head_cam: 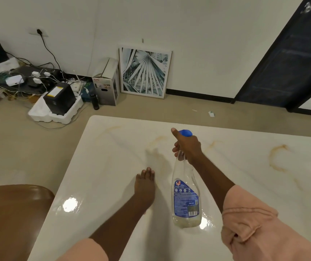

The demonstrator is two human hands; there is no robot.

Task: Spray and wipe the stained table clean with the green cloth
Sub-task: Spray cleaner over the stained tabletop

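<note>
- Pink sleeves [248, 221] up close, both mine.
- Right grip [187, 146] is clamped round the spray bottle [185, 194] neck, lifted over the surface [113, 166].
- Left grip [144, 185] lies flat, fingers spread, just beside the bottle.
- Orange stains [278, 157] beyond my right grip.

White wall [198, 25] behind beige floor [19, 147]. Framed palm-leaf picture [144, 72] propped against wall. Left of picture: cardboard box [106, 85], black unit on white foam [59, 98], tangled cables [19, 81]. Right of picture: dark door [292, 59]. Brown chair [13, 219] nearest camera.
</note>
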